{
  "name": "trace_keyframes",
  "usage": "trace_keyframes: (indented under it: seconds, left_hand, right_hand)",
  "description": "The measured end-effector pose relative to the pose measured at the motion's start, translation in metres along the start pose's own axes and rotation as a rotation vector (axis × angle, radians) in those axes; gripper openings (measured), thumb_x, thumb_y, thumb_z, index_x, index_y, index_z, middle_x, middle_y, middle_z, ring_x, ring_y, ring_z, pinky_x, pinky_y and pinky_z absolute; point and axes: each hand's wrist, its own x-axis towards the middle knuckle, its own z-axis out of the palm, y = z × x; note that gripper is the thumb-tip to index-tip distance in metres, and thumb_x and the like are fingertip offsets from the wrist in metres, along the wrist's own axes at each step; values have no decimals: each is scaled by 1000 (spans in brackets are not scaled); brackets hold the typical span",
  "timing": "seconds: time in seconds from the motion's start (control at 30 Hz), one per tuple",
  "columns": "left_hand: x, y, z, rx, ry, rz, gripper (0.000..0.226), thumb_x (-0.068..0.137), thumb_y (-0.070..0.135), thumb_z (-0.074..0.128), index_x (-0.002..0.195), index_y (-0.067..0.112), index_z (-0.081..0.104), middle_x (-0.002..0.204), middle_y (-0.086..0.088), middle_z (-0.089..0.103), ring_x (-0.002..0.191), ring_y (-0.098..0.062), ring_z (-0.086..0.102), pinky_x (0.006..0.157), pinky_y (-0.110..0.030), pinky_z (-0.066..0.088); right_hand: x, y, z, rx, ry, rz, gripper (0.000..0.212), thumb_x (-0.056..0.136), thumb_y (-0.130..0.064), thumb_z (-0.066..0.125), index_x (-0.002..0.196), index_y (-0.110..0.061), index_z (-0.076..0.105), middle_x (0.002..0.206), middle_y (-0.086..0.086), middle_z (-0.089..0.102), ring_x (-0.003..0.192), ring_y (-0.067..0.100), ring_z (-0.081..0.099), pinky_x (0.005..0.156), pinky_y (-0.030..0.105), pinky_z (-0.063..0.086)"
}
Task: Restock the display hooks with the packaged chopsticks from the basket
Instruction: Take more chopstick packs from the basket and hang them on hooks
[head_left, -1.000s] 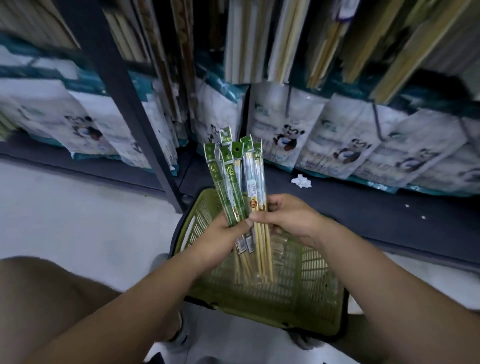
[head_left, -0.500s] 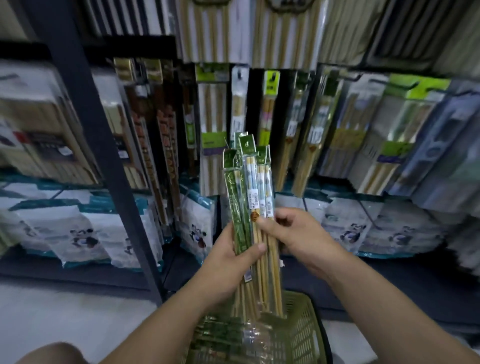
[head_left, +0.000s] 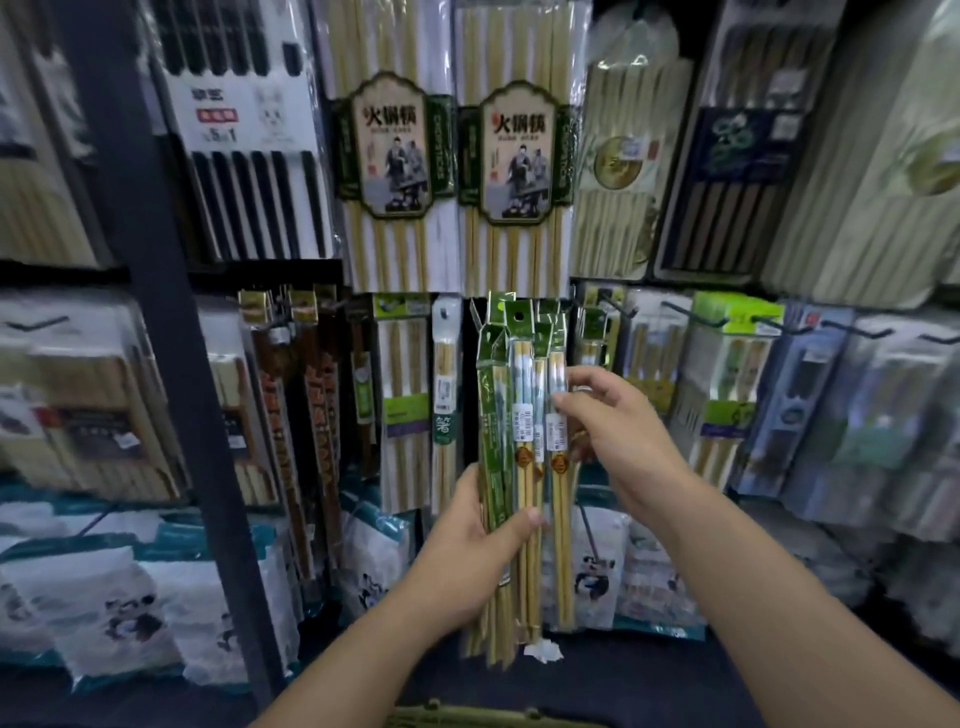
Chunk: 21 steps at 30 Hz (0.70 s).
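a: so, item one, packaged chopsticks (head_left: 511, 415): location?
b: a fanned bundle held upright, mid-scene, just in front of the lower row of display hooks (head_left: 696, 318), green hang tabs uppermost. basket (head_left: 467, 716): only a strip of rim shows, at the near edge below the arms.
a: left grip (head_left: 467, 561)?
b: clenched round the lower half of the bundle, thumb across the front.
a: right grip (head_left: 618, 436)?
b: pinching the rightmost pack (head_left: 558, 410) at its label. that pack stands slightly apart from the rest.
a: step in hand?
b: by my reading, singling out one pack for hanging. none of the bundle is on a hook yet.
a: next move calls for?
b: probably lifting that pack clear, lining the hole in its tab with a hook tip, then sliding it on. similar green-tabbed hanging packs (head_left: 592, 332) sit just right of the bundle, so that spot looks the likely one. whether a free hook lies in the dark gap behind the bundle, i cannot tell: the bundle hides it. the left grip should keep the remainder steady meanwhile.
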Motion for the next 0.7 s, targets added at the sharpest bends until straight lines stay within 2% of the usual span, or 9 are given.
trace_keyframes:
  seconds: [0.1, 0.17, 0.23, 0.33, 0.47, 0.53, 0.6, 0.7]
  left_hand:
    - [1, 0, 0, -5, 25, 41, 114, 73, 68, 68, 159, 38, -1, 147, 23, 17, 125, 14, 13, 105, -10, 15]
    - [2, -3, -2, 10, 37, 67, 121, 71, 71, 66, 161, 32, -4, 141, 25, 12, 130, 10, 10, 107, -17, 15]
    - [3, -5, -6, 19, 49, 66, 122, 73, 70, 66, 163, 27, -5, 147, 25, 8, 133, 6, 8, 109, -22, 15]
    - [4, -4, -10, 25, 59, 65, 109, 84, 58, 70, 163, 27, 3, 164, 17, 10, 138, 5, 10, 111, -22, 16]
    - [6, -1, -16, 70, 86, 78, 105, 81, 61, 69, 160, 37, 4, 149, 27, 17, 134, 10, 12, 110, -21, 15]
    - [8, -1, -18, 75, 95, 71, 111, 81, 61, 68, 162, 31, -1, 149, 27, 9, 134, 8, 8, 108, -22, 15]
    - [11, -3, -20, 65, 87, 66, 107, 87, 54, 69, 163, 29, -2, 149, 27, 6, 134, 9, 8, 108, -21, 15]
    - [14, -1, -21, 62, 76, 40, 103, 91, 49, 69, 163, 28, -2, 145, 31, 8, 131, 13, 9, 108, -21, 13]
  right_hand:
    - [6, -1, 3, 15, 39, -13, 26, 102, -32, 59, 78, -26, 67, 66, -4, 52, 58, 10, 50, 50, 21, 45]
    - [11, 0, 5, -9, 70, -46, 35, 100, -42, 59, 68, -32, 65, 62, -4, 46, 58, 12, 47, 51, 23, 46]
    - [19, 2, 6, -22, 118, -60, 27, 99, -43, 60, 77, -30, 69, 64, -4, 49, 61, 15, 49, 56, 27, 47]
    - [30, 1, 11, -28, 183, -63, 20, 99, -41, 62, 93, -26, 74, 67, -11, 61, 66, 12, 56, 62, 29, 47]
    - [39, 2, 15, -12, 228, -47, 20, 99, -38, 63, 89, -26, 75, 69, -13, 67, 73, 11, 61, 70, 30, 51]
    - [42, 4, 16, 1, 243, -33, 22, 99, -36, 63, 87, -22, 75, 73, -10, 68, 77, 12, 63, 77, 34, 52]
    - [44, 4, 17, 3, 249, -19, 23, 99, -36, 64, 87, -20, 75, 75, -9, 69, 79, 12, 63, 82, 36, 53]
    - [47, 6, 17, 0, 251, -20, 25, 99, -36, 63, 86, -18, 75, 64, -13, 63, 72, 10, 60, 80, 35, 52]
